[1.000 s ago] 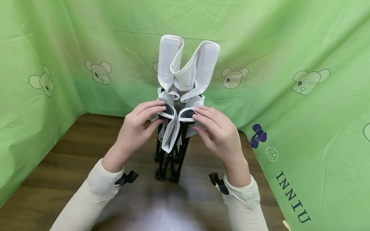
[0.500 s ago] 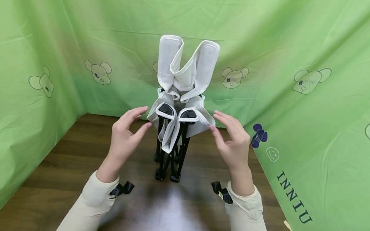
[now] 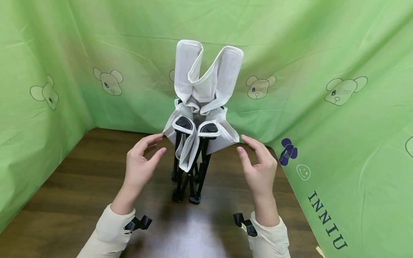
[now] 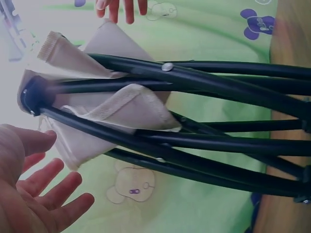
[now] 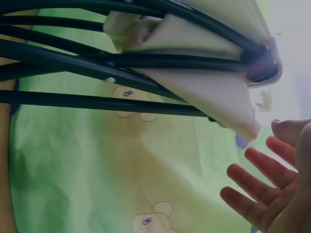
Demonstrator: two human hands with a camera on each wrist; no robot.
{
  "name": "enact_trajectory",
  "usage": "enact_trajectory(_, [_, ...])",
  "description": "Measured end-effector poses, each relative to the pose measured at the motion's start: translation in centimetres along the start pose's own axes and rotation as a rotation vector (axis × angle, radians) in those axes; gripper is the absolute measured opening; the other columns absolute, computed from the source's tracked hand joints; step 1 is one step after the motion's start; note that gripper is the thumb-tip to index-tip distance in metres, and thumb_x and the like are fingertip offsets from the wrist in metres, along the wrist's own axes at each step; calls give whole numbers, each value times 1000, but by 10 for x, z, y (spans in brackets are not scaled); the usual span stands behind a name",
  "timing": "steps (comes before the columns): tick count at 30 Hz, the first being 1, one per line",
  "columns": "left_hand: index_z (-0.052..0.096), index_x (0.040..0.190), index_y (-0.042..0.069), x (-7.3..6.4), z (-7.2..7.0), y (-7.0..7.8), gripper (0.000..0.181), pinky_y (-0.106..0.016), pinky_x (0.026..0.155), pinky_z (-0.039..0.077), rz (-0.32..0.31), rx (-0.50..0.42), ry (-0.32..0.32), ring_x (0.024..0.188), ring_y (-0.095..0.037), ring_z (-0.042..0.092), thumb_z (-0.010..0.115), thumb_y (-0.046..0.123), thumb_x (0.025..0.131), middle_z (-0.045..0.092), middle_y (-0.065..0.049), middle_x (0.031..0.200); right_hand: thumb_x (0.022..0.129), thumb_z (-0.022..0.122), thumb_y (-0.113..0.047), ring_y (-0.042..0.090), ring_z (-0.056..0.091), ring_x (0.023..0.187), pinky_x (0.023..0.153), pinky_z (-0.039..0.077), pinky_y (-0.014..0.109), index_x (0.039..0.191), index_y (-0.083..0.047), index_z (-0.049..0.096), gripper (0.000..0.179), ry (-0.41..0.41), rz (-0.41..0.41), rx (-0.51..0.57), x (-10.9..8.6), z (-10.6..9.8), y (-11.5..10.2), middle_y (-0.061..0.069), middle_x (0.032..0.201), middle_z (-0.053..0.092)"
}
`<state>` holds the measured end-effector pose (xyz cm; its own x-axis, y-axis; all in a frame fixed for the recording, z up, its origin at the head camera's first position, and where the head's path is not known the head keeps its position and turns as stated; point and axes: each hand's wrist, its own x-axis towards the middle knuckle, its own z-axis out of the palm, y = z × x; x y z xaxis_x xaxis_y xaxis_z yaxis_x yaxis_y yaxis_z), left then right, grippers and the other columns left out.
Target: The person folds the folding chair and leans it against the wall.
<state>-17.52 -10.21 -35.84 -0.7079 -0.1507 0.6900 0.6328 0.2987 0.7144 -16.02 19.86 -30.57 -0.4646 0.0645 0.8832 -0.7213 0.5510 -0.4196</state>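
A small folding chair with white fabric (image 3: 206, 87) and black crossed tube legs (image 3: 203, 168) stands upright, mostly folded, mid-table in the head view. Two padded back ends rise at its far side. Black corner caps (image 3: 209, 128) sit in the fabric's front corners, and the seat cloth sags in folds between them. My left hand (image 3: 140, 165) is held at the chair's left, fingers spread, fingertips near the flared left side flap (image 3: 170, 125). On the other side, my right hand (image 3: 260, 168) is held with thumb and fingers apart, close to the right flap (image 3: 229, 132). Neither hand grips anything.
The chair's feet (image 3: 195, 199) rest on a dark wood-grain tabletop (image 3: 71, 193). Green cloth (image 3: 135, 21) printed with bear heads surrounds the table at the back and both sides. Each wrist carries a black camera mount (image 3: 138, 224).
Both hands have let go of the front corners, moved outward to either side and lowered slightly. The side flaps they had covered now flare out. The chair stands in the same place.
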Motion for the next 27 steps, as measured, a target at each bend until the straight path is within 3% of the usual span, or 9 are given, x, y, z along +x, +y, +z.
enact_trajectory(2, [73,121,2,-4,2,-2,39,-28,95,56,-28,12,5,107,-7,67,79,-8,84,74,-9,115,83,76,13,30,70,101,97,52,20,112,7,74,30,0,31,4,-6,1,9,20,110,75])
enact_trajectory(5, [72,120,-1,-9,7,-2,39,-26,94,56,-89,29,4,107,-13,68,78,-11,83,74,-14,115,84,76,13,30,71,97,92,55,21,114,5,74,31,-3,96,21,-16,4,27,18,109,76])
enact_trajectory(8, [72,121,2,-15,9,-8,38,-25,94,56,-138,19,-3,106,-17,69,78,-9,85,74,-13,116,87,76,9,23,73,95,87,57,20,116,0,74,30,-20,183,71,-25,6,39,15,109,77])
enact_trajectory(14, [73,121,5,-30,12,-27,33,-27,90,59,-222,-90,6,102,-17,72,78,-1,89,74,-9,116,93,71,6,3,70,94,82,55,14,119,6,70,26,-71,335,152,-34,9,33,24,112,74])
enact_trajectory(20, [72,120,1,-39,19,-34,29,-29,92,59,-269,-174,41,106,-10,70,76,-1,91,73,-12,118,95,69,2,10,70,94,80,56,14,120,7,69,26,-107,449,190,-39,15,25,24,114,73])
enact_trajectory(24, [72,118,2,-47,22,-38,28,-25,91,58,-315,-151,29,103,-12,71,76,-2,90,73,-13,115,95,68,3,11,70,97,82,58,18,121,10,67,26,-132,519,243,-45,19,26,24,116,72])
enact_trajectory(27, [73,116,3,-54,25,-42,27,-24,89,58,-366,-127,12,103,-20,72,77,-2,89,74,-14,112,96,67,4,13,69,98,84,57,18,122,10,67,27,-154,568,262,-51,23,27,26,117,71])
